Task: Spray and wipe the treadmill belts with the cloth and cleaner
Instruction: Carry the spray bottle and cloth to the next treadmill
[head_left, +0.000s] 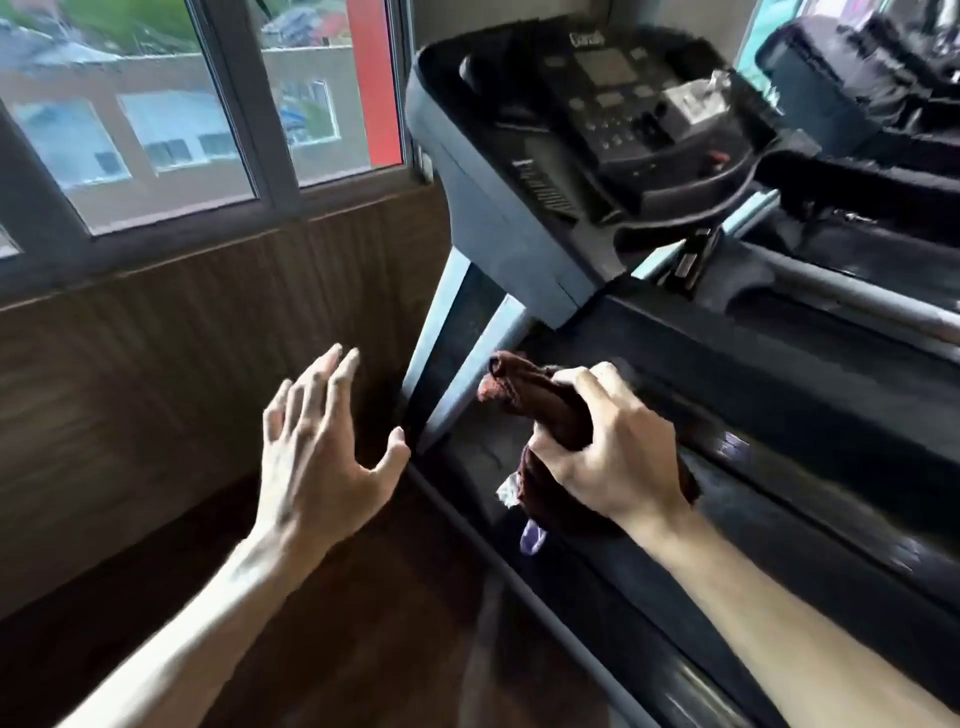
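Closest to you, your two bare forearms reach up from the bottom edge, and on the left your left hand (317, 457) is spread wide with fingers straight, holding nothing, hovering over the dark wood floor (337, 613) just beside the treadmill's grey side rail (524, 587). Behind it runs the brown panelled wall (197, 353), with the window (156, 114) above showing buildings outside. Moving right, your right hand (613, 452) is curled tight round the dark red cloth (540, 400), bunched up, one end poking out above your thumb, a bit of pale and purple material hanging below your palm, too blurred to identify. That hand sits over the treadmill belt (779, 467) near its front end, by the grey uprights (457, 353). Up top right, the console (613, 104), and another machine (857, 78) beyond it
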